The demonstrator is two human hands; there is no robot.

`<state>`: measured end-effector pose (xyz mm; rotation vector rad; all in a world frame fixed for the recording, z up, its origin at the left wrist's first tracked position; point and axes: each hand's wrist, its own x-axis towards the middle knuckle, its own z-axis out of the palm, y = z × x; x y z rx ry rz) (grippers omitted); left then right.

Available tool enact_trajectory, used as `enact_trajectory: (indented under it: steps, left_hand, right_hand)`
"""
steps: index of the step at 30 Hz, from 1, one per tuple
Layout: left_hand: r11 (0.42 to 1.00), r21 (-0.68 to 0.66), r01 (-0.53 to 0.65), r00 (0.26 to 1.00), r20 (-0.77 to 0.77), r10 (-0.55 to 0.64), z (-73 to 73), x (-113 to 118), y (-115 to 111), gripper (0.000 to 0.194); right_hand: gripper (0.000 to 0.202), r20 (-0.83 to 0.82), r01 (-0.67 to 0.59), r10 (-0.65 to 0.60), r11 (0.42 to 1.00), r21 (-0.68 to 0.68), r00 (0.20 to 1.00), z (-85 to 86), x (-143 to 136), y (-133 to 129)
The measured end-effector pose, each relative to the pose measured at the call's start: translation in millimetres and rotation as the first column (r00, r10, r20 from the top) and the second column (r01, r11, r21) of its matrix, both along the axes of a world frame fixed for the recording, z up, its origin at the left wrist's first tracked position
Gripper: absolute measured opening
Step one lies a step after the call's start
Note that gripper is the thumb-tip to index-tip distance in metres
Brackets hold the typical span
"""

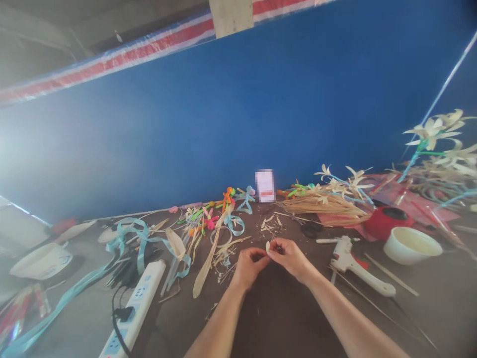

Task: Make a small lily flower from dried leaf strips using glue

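Note:
A small pale petal-shaped piece (pixel 268 246) stands up between the fingertips, just above the dark tabletop. My right hand (pixel 292 258) pinches it from the right between thumb and fingers. My left hand (pixel 249 268) has thumb and fingers curled together in a pinch, its tips meeting the right fingertips. Whatever lies between the left fingertips is hidden. Just beyond both hands, several pale cut scraps (pixel 271 224) are scattered on the table.
Left are a power strip (pixel 143 296) with a black plug, light-blue ribbon (pixel 84 284), dried husks (pixel 204 271) and colourful pipe-cleaner figures (pixel 227 199). Right are a white glue gun (pixel 359 271), a cream bowl (pixel 412 246), a red round object (pixel 385 223) and pale husk flowers (pixel 430 132). A blue panel (pixel 238 119) stands behind.

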<state>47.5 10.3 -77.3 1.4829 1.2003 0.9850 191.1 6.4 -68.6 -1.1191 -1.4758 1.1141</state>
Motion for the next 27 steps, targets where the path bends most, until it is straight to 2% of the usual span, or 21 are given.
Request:
enact_trajectory:
  steps: [3,5,7,9,10,12,14,15,17,19,23,27]
  left_hand:
    - [1.000,-0.008,-0.018,1.000,0.021,0.019,-2.7,0,3,0.024]
    - [0.999,-0.019,-0.034,0.997,0.072,0.035,-2.6,0,4,0.024]
    - [0.999,-0.025,-0.047,0.992,0.120,0.049,-0.6,0,5,0.023]
    - [0.998,-0.031,-0.050,0.986,0.157,0.055,2.5,0,5,0.022]
    - [0.998,-0.036,-0.053,0.983,0.175,0.059,4.2,0,4,0.021]
    - [0.998,-0.045,-0.048,0.977,0.207,0.056,7.2,0,3,0.021]
    - [0.998,-0.051,-0.032,0.975,0.217,0.042,8.9,0,1,0.020]
    - [0.998,-0.053,-0.025,0.976,0.215,0.035,9.2,0,1,0.020]
    - [0.998,-0.058,-0.013,0.977,0.213,0.026,8.6,0,0,0.021]
    - [0.998,-0.059,-0.010,0.976,0.219,0.022,7.2,0,0,0.021]
    - [0.999,-0.046,-0.010,0.976,0.219,0.019,3.9,-1,2,0.021]
    - [0.999,-0.049,-0.016,0.978,0.208,0.026,2.1,1,1,0.021]
  right_hand:
    - [0.014,0.138,0.033,-0.038,0.999,0.041,0.990,14.6,4,-9]
    - [0.025,0.296,0.070,-0.097,0.992,0.101,0.950,33.0,17,-23]
    - [0.033,0.490,0.132,-0.216,0.971,0.200,0.844,50.5,40,-41]
    - [0.030,0.649,0.232,-0.370,0.928,0.292,0.665,58.0,73,-57]
    - [0.030,0.716,0.272,-0.418,0.908,0.318,0.559,56.1,91,-64]
    - [0.034,0.828,0.328,-0.440,0.884,0.333,0.346,41.9,125,-73]
    - [0.037,0.907,0.351,-0.372,0.890,0.289,0.197,19.7,150,-78]
    - [0.041,0.929,0.362,-0.331,0.896,0.255,0.164,8.6,157,-78]
    - [0.038,0.951,0.366,-0.272,0.908,0.204,0.146,-8.5,164,-78]
    - [0.033,0.960,0.385,-0.246,0.906,0.177,0.136,-16.3,162,-78]
    - [0.029,0.941,0.449,-0.281,0.877,0.171,0.190,-11.4,158,-81]
    - [0.033,0.905,0.444,-0.352,0.869,0.220,0.238,-7.4,161,-82]
